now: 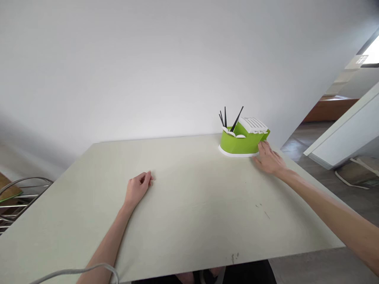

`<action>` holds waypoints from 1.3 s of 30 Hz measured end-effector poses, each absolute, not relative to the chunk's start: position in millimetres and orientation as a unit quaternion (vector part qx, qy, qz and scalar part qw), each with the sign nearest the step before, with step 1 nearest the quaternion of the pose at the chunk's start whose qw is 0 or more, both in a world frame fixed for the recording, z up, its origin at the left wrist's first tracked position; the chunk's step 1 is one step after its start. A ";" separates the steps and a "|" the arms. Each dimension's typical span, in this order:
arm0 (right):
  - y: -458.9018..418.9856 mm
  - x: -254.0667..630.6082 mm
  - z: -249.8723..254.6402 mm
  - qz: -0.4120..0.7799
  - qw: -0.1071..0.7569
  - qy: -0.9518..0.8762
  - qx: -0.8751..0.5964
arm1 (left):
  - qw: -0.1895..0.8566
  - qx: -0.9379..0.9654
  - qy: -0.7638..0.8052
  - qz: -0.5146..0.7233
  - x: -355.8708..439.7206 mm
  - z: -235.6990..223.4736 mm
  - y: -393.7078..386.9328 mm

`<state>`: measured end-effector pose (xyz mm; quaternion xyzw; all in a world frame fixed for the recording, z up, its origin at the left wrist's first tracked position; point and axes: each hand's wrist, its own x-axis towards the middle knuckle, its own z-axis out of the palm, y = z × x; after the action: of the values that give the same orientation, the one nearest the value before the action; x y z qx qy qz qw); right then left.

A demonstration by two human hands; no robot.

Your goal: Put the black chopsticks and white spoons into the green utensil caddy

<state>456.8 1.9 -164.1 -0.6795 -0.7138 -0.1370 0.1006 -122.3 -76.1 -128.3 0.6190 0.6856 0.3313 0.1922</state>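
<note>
A green and white cutlery caddy [241, 144] stands at the back right of the table. Black chopsticks [237, 118] and white spoons [232, 133] poke out of its open left part, and a slotted white lid [253, 124] tops the right part. Against the caddy's right end rests my right hand [269, 157], fingers stretched out and thumb low by the white base; whether it grips is not clear. My left hand [139, 188] lies on the tabletop left of centre, loosely curled, with nothing visible in it.
The pale table [189, 205] meets a white wall [177, 71] at its back edge. A metal rack [22, 197] stands beyond the left edge. To the right are a white panel [349, 130] and the floor. A grey cable [74, 271] crosses my left forearm.
</note>
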 end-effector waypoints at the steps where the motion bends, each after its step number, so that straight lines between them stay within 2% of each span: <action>1: -1.8 453.2 -166.2 -0.140 0.117 -0.710 -0.680 | 0.194 0.619 0.685 0.331 -121.5 -127.6 -76.5; 4: -20.8 431.5 -178.4 -0.127 0.169 -0.689 -0.693 | 0.195 0.619 0.685 0.329 -119.4 -126.2 -77.1; 9: -54.0 370.3 -207.7 -0.019 0.191 -0.674 -0.713 | 0.191 0.621 0.690 0.318 -118.5 -127.4 -76.1; 18: -45.7 274.1 -212.6 0.018 0.140 -0.746 -0.651 | 0.171 0.635 0.692 0.298 -119.3 -132.4 -74.8; 39: -45.4 262.4 -207.1 0.036 0.163 -0.748 -0.643 | 0.138 0.663 0.686 0.267 -122.3 -138.3 -74.1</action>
<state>262.4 -45.4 -207.1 -0.6425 -0.7480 0.0355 0.1627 -122.3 -74.1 -138.3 0.6626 0.6858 0.2675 0.1378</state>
